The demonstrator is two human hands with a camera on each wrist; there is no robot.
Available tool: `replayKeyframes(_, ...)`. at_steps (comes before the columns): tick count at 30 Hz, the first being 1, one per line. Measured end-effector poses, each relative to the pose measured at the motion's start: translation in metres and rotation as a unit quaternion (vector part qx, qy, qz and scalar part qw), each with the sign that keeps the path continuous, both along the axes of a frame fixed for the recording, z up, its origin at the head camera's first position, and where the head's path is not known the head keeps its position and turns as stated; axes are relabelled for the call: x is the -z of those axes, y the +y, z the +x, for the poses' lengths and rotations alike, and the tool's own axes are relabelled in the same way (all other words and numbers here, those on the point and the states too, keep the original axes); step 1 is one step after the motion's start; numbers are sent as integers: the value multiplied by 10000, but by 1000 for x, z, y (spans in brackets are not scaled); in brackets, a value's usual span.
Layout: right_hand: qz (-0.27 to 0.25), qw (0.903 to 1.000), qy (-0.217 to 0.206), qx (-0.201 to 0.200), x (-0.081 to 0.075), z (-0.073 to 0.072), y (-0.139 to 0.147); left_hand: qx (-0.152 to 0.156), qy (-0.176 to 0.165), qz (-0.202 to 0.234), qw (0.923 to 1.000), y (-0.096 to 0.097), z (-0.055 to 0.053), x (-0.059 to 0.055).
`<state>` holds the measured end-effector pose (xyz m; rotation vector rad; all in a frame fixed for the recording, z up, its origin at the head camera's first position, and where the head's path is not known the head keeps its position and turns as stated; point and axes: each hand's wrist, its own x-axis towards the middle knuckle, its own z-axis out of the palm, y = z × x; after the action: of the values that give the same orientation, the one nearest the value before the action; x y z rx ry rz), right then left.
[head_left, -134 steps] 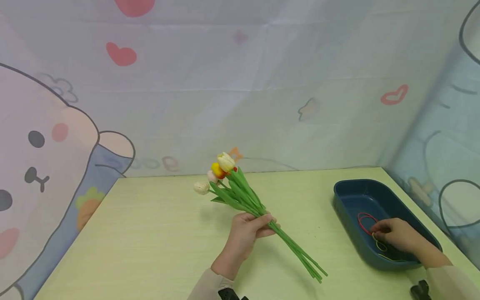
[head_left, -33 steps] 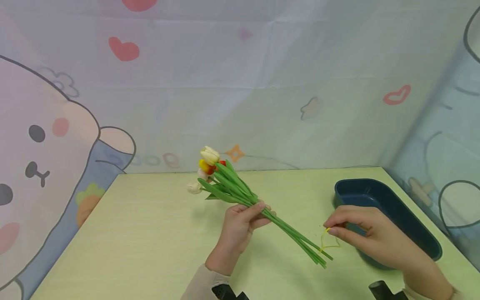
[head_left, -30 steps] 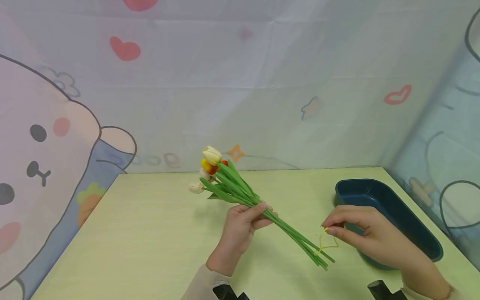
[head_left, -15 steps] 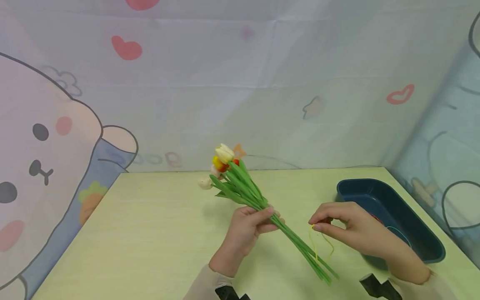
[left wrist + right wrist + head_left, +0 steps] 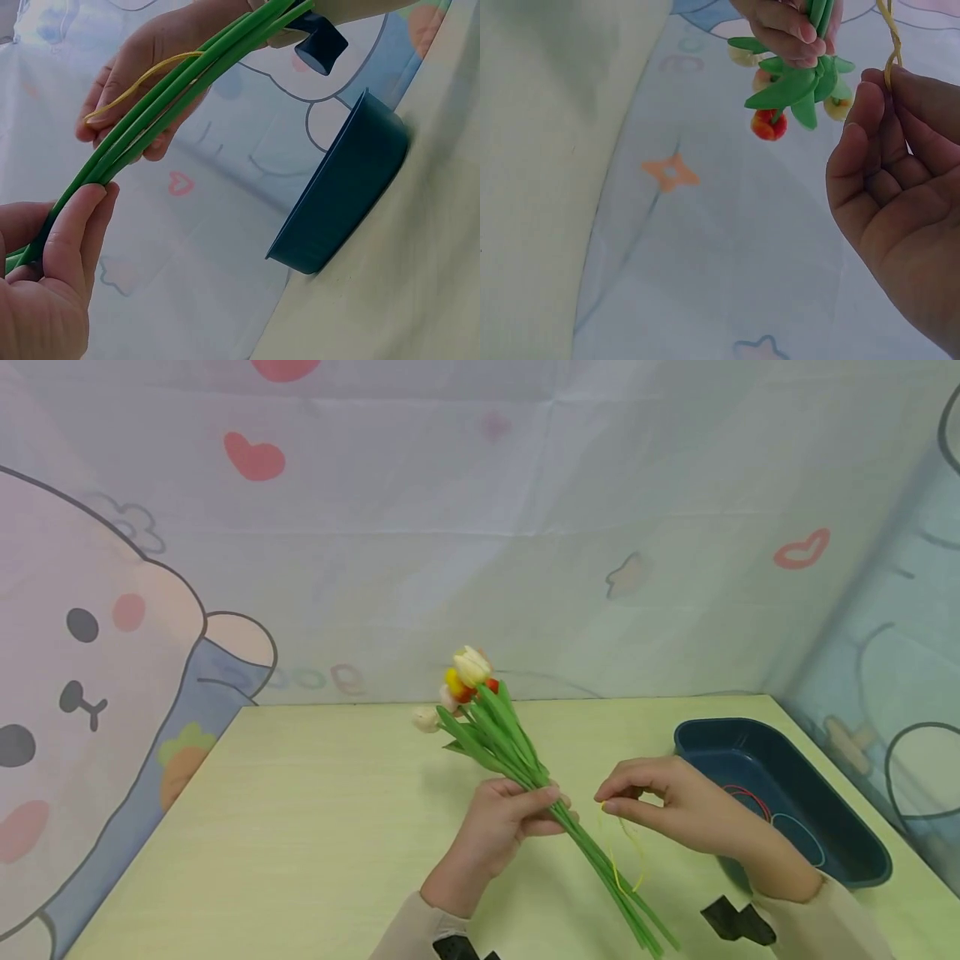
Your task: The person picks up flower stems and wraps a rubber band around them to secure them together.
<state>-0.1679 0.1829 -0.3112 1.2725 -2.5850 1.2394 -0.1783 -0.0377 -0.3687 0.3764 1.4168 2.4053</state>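
Note:
My left hand (image 5: 498,827) grips a bunch of tulips (image 5: 502,735) by the green stems, just below the leaves. The white, yellow and red blooms point up and away to the left, the stem ends down to the right. Between thumb and fingertips my right hand (image 5: 678,810) pinches a thin yellow rubber band (image 5: 617,872), right of the stems. The band hangs as a loop at the lower stems. In the left wrist view the rubber band (image 5: 146,79) runs from the fingertips to the stems (image 5: 172,101); whether it encircles them all I cannot tell.
A dark blue tray (image 5: 701,727) stands on the table's right side, partly behind my right forearm. Inside lie a red band (image 5: 753,797) and a blue-green band (image 5: 806,831). A printed cloth (image 5: 450,527) hangs behind the pale table (image 5: 300,827).
My right hand took the yellow rubber band out of the tray and brought it left to the stems. The tulips shifted slightly right and turned steeper, their stem ends lower.

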Motion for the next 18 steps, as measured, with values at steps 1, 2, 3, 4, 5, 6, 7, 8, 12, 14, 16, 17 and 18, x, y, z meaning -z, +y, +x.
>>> replayKeyframes(1, 34, 10000, -22, 21, 0, -1, -2, 34, 1, -20, 10000, -1, 0, 0)
replayKeyframes(2, 65, 10000, -45, 42, -1, -1, -5, 63, -5, -24, 10000, -2, 0, 0)
replayKeyframes(3, 89, 9999, -49, 43, -1, -2, -7, 84, -19, -44, 10000, -3, 0, 0)
replayKeyframes(4, 126, 9999, -78, 83, -1, -2, -8, 98, -27, -45, 9999, -2, 0, 0)
replayKeyframes(5, 149, 9998, -91, 98, -1, -3, -9, 103, -40, -41, 9999, -2, 0, 1)
replayKeyframes(6, 173, 9997, -91, 113, -1, -4, -10, 107, -41, -53, 9999, -1, 0, 0)
replayKeyframes(7, 199, 9997, -92, 129, -1, -5, -11, 110, -43, -58, 9999, -1, 1, 0)
replayKeyframes(8, 215, 9996, -100, 142, -1, -6, -11, 111, -35, -62, 9999, 0, 1, 0)
replayKeyframes(12, 209, 9995, -154, 157, 0, -10, -14, 152, 75, -51, 9998, 1, 3, 0)
replayKeyframes(14, 164, 9996, -217, 127, 0, -12, -16, 180, 111, -68, 9998, 1, 3, 1)
replayKeyframes(16, 138, 9995, -274, 85, 0, -13, -18, 215, 159, -83, 9996, 1, 4, 2)
replayKeyframes(17, 131, 9994, -314, 76, 0, -14, -19, 228, 181, -93, 9995, 1, 4, 2)
replayKeyframes(18, 131, 9994, -328, 65, 0, -15, -20, 235, 183, -97, 9995, 0, 4, 2)
